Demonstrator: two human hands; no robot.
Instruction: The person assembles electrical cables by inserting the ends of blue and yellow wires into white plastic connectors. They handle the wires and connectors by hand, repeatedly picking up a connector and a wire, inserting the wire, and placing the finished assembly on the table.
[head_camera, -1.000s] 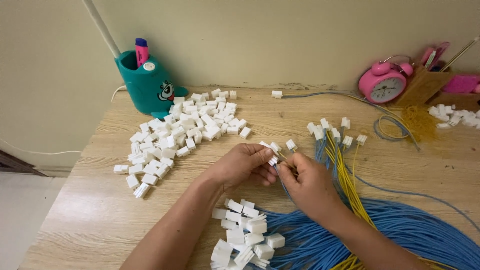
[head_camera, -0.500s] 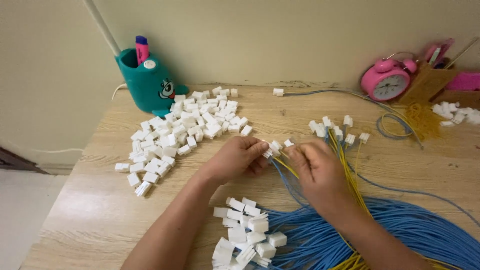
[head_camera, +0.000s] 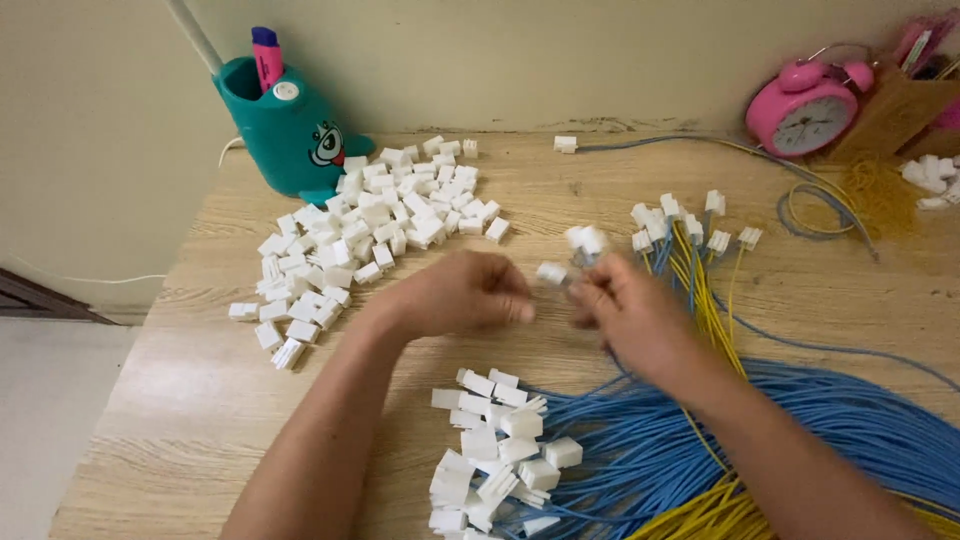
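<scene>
Pinched between the fingertips of my right hand (head_camera: 632, 312) was the end of a wire, though motion blur hid exactly how tightly; my left hand (head_camera: 462, 292) was curled closed, and I could not tell what it held. Between the two hung a small white plastic connector (head_camera: 551, 272), raised just off the wooden table (head_camera: 180, 420), probably so I could line it up by eye. My right forearm lay across the big bundle of blue wires (head_camera: 830, 430), with the yellow wires (head_camera: 712, 310) running under my wrist. The loose heap of white connectors (head_camera: 372, 228) sat beyond my left hand, near the teal pen holder (head_camera: 285, 130). Finished connector ends (head_camera: 495, 455) crowded the near edge between my arms. A pink alarm clock (head_camera: 800, 112) stood well apart.
</scene>
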